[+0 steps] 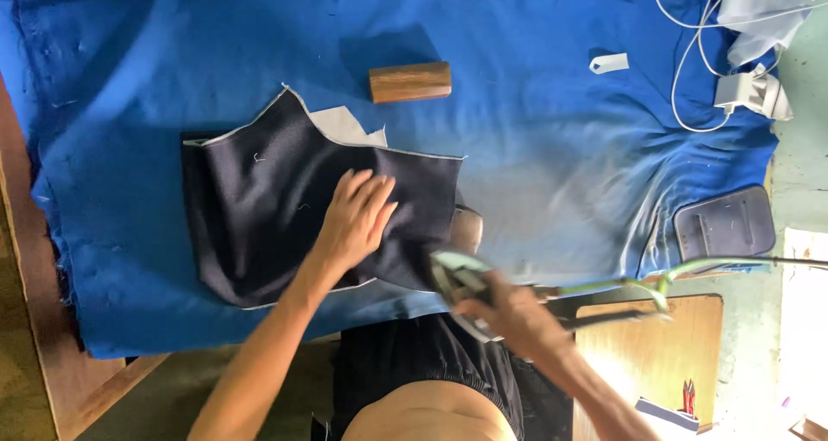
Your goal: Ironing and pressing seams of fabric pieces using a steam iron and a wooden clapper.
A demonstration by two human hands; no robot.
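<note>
Nearest to you is your own lap in dark shorts (431, 363), just under the near edge of the blue cloth (535, 148) that covers the table; above it your right hand (509, 311) is closed round the handle of an iron (457, 277), which is blurred, and its front end sits at the right edge of the dark fabric piece (259, 217). Your left hand (358, 217) lies flat on that piece — fingers straight, slightly spread, pointing away from you; the fabric spreads out beneath and to the left of them, a pale lining (345, 126) showing at its far edge. Beyond it a wooden block (410, 82) rests on the blue cloth; a grey pad (724, 223) lies far right.
</note>
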